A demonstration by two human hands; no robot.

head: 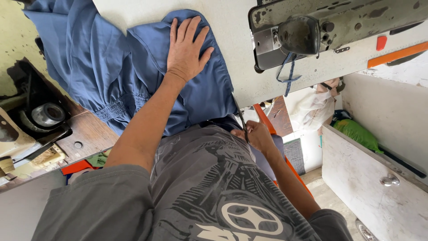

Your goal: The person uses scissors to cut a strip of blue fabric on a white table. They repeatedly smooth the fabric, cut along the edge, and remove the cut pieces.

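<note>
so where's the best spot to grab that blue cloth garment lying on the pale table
Probably the gathered, elastic-looking band of the blue cloth garment, near the table edge. The fabric bunches thickest there and overhangs the edge, so fingers can close around it coming from the person's own side. The left hand lies flat on the smooth part, which offers no fold to pinch.

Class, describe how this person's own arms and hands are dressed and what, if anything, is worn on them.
Both arms are bare from short grey sleeves of a T-shirt with a pale printed graphic. The left hand and right hand wear no gloves; no rings, watch or bracelet show.
</note>
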